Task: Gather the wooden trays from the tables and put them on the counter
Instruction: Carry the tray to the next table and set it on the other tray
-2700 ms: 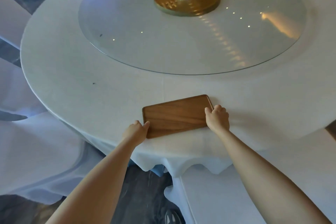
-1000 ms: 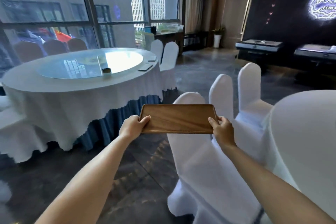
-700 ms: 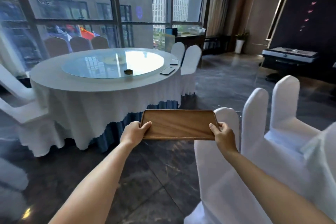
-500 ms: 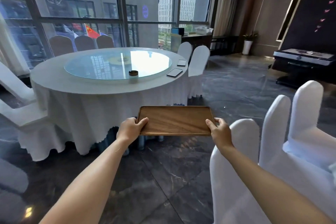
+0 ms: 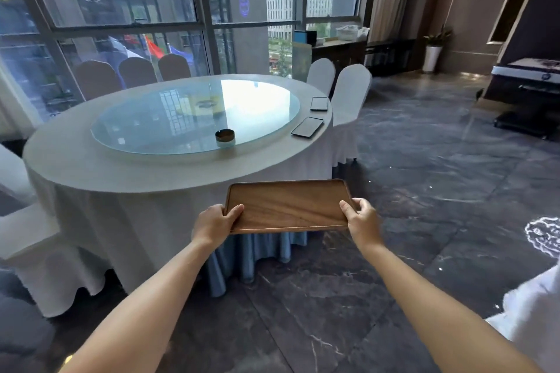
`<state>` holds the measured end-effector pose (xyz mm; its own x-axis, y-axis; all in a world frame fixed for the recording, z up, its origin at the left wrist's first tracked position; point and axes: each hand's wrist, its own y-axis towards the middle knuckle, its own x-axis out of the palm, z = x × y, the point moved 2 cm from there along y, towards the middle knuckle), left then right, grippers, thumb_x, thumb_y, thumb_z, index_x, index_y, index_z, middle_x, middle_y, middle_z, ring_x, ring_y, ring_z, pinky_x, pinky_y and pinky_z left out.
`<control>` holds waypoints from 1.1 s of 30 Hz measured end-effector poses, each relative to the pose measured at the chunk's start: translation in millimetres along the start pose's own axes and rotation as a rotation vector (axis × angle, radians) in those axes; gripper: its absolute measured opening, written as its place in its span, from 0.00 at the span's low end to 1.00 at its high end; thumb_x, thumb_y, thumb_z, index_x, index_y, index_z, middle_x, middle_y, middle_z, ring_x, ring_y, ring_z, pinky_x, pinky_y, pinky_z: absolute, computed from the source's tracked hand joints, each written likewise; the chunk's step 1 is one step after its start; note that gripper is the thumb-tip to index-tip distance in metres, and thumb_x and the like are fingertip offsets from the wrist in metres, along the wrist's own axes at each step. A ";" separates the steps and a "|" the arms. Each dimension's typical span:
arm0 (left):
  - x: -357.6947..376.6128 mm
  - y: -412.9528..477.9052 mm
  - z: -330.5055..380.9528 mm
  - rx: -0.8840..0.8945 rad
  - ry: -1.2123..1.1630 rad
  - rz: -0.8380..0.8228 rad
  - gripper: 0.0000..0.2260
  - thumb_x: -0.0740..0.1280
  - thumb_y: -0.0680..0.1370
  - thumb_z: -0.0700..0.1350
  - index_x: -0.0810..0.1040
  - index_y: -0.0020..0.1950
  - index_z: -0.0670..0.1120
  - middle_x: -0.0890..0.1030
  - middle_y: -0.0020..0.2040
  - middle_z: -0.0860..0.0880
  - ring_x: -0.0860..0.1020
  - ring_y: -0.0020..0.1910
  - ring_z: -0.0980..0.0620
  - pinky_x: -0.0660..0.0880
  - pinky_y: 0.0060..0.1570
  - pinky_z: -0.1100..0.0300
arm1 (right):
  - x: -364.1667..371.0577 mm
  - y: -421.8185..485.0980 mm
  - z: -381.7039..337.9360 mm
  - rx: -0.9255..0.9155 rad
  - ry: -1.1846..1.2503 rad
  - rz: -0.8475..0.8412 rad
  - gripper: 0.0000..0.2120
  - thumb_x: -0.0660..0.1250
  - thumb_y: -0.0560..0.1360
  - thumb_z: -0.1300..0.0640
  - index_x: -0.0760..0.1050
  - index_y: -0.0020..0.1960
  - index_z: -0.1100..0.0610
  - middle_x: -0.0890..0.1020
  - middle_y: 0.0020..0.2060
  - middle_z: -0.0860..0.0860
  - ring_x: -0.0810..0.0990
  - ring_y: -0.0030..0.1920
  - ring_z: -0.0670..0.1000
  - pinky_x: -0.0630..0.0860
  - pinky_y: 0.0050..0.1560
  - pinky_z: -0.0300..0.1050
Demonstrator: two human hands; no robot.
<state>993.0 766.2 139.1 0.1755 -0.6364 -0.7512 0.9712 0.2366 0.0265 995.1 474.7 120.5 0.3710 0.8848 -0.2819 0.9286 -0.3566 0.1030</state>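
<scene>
I hold a brown wooden tray [image 5: 288,206] level in front of me, above the dark floor. My left hand [image 5: 216,222] grips its left short edge and my right hand [image 5: 360,218] grips its right short edge. Ahead stands a round table [image 5: 75,166] with a white cloth. Two more flat trays lie at that table's right edge, the nearer tray [image 5: 307,127] and the farther tray [image 5: 319,103]; both look dark and glossy under the window light.
A glass turntable [image 5: 169,127] on the round table carries a small round ashtray [image 5: 225,136]. White-covered chairs [image 5: 348,94] stand at the table's right, another [image 5: 18,239] at its left. A dark counter [image 5: 342,51] runs under the window. The marble floor [image 5: 424,191] opens to the right.
I lifted the tray off the first table and turned away. The round table has come closer, and the white chairs on my right have slid out of view.
</scene>
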 end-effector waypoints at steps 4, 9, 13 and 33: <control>32.5 86.3 9.1 0.033 0.026 -0.056 0.21 0.60 0.76 0.58 0.67 0.29 0.46 0.72 0.28 0.50 0.70 0.30 0.50 0.63 0.30 0.57 | 31.1 71.5 18.7 0.040 -0.015 0.053 0.12 0.64 0.75 0.55 0.75 0.53 0.63 0.80 0.45 0.58 0.78 0.50 0.60 0.74 0.55 0.57; 69.9 208.5 34.3 0.092 0.008 -0.133 0.21 0.60 0.77 0.57 0.69 0.28 0.46 0.74 0.29 0.48 0.72 0.31 0.48 0.64 0.32 0.57 | 62.7 172.8 28.1 0.075 -0.083 0.134 0.12 0.62 0.76 0.55 0.75 0.53 0.63 0.77 0.38 0.50 0.75 0.42 0.54 0.67 0.44 0.44; 99.2 297.5 55.2 0.114 0.044 -0.165 0.22 0.58 0.78 0.57 0.71 0.31 0.43 0.77 0.34 0.44 0.73 0.35 0.46 0.65 0.36 0.56 | 79.3 251.2 24.5 0.099 -0.145 0.170 0.13 0.60 0.77 0.55 0.74 0.55 0.64 0.77 0.38 0.52 0.75 0.40 0.53 0.68 0.44 0.44; 310.4 562.7 173.5 -0.127 0.134 -0.174 0.26 0.51 0.81 0.53 0.64 0.24 0.45 0.75 0.27 0.43 0.77 0.38 0.40 0.70 0.42 0.52 | 82.9 642.1 133.0 0.067 -0.354 -0.035 0.15 0.54 0.79 0.54 0.72 0.58 0.62 0.83 0.47 0.61 0.79 0.50 0.62 0.66 0.41 0.45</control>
<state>1621.9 574.4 35.2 -0.0232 -0.5748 -0.8179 0.9556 0.2277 -0.1871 1620.9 279.2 36.5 0.3020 0.7423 -0.5981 0.9336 -0.3572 0.0279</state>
